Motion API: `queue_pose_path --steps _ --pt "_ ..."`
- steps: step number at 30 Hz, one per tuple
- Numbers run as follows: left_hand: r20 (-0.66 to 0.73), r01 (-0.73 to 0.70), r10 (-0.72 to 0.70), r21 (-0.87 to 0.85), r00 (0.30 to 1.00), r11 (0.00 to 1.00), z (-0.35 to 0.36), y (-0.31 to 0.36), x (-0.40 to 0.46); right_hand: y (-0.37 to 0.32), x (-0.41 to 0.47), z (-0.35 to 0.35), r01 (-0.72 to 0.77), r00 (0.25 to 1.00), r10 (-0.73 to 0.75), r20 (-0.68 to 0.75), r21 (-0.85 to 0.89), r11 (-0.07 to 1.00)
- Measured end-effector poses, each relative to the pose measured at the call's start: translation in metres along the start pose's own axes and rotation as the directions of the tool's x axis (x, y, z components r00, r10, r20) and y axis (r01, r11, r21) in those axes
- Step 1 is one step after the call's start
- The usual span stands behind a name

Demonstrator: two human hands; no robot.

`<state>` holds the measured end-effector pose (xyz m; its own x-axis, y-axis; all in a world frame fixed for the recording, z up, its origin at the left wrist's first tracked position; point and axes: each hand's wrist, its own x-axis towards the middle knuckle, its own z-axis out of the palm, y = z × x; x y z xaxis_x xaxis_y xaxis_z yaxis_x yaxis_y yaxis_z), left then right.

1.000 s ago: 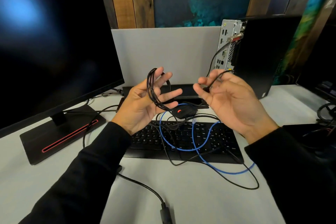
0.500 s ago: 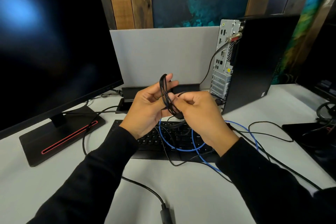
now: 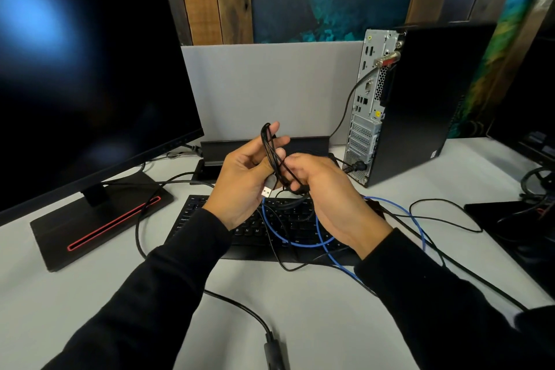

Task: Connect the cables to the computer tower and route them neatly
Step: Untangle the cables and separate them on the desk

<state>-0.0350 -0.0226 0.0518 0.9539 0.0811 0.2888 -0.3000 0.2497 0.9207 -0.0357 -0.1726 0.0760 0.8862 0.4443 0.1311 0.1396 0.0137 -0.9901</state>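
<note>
Black coiled cable (image 3: 271, 153) held upright in left hand (image 3: 244, 180), fingers curled round it, silver plug (image 3: 268, 188) hanging downward; right hand (image 3: 326, 189) pinches the coil's lower strands and sits nearer the computer tower (image 3: 414, 99), whose ports lie up-right.

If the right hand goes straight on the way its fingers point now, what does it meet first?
Most likely the black cable coil and the left hand holding it. The right hand points left toward them, fingers already at the coil; depth is hard to judge.
</note>
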Motion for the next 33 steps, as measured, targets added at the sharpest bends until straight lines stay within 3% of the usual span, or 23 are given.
queue_pose_path --steps 3,5,8,13,15,19,22,24,27,29,33 --pt "-0.011 -0.006 0.006 -0.02 1.0 1.0 0.003 -0.003 -0.001 0.009 -0.002 0.003 0.045 0.998 -0.032 0.047 -0.293 0.955" --pt "-0.029 -0.045 0.045 0.024 0.999 0.999 0.01 -0.004 -0.003 0.02 -0.002 0.011 0.119 0.981 -0.179 -0.077 -0.489 0.864" --pt "-0.085 -0.11 0.116 0.066 0.99 0.992 0.019 -0.006 -0.005 0.03 -0.005 0.017 0.239 0.839 -0.489 -0.237 -0.647 0.724" --pt "-0.199 -0.102 0.105 0.027 0.974 0.994 0.013 -0.005 -0.001 0.04 -0.012 0.008 0.316 0.639 -0.767 -0.048 -0.894 0.319" --pt "-0.204 -0.073 0.063 -0.043 0.977 0.996 0.007 -0.007 0.0 0.04 -0.015 0.009 0.384 0.62 -0.784 0.022 -0.88 0.279" --pt "-0.117 -0.054 0.05 -0.031 0.992 0.998 0.007 -0.015 -0.004 0.04 -0.012 0.014 0.558 0.614 -0.779 0.129 -0.769 0.312" --pt "-0.095 -0.016 0.015 -0.013 0.995 1.0 0.009 -0.015 -0.004 0.026 -0.013 0.004 0.611 0.615 -0.788 0.003 -0.634 0.474" --pt "-0.053 0.013 -0.012 0.007 0.998 1.0 0.006 -0.018 -0.003 0.007 -0.015 -0.004 0.622 0.675 -0.735 -0.06 -0.49 0.611" --pt "0.01 0.12 -0.122 0.101 0.993 0.988 0.002 -0.031 -0.002 -0.03 -0.015 -0.01 0.592 0.799 -0.6 -0.048 -0.118 0.797" --pt "0.053 0.196 -0.202 0.096 0.978 0.976 0.003 -0.036 -0.003 -0.053 -0.009 -0.015 0.585 0.811 -0.583 -0.054 0.048 0.81" --pt "0.142 0.189 -0.202 0.101 0.969 0.977 0.006 -0.027 -0.007 -0.077 0.02 -0.04 0.581 0.807 -0.549 -0.219 0.123 0.805"
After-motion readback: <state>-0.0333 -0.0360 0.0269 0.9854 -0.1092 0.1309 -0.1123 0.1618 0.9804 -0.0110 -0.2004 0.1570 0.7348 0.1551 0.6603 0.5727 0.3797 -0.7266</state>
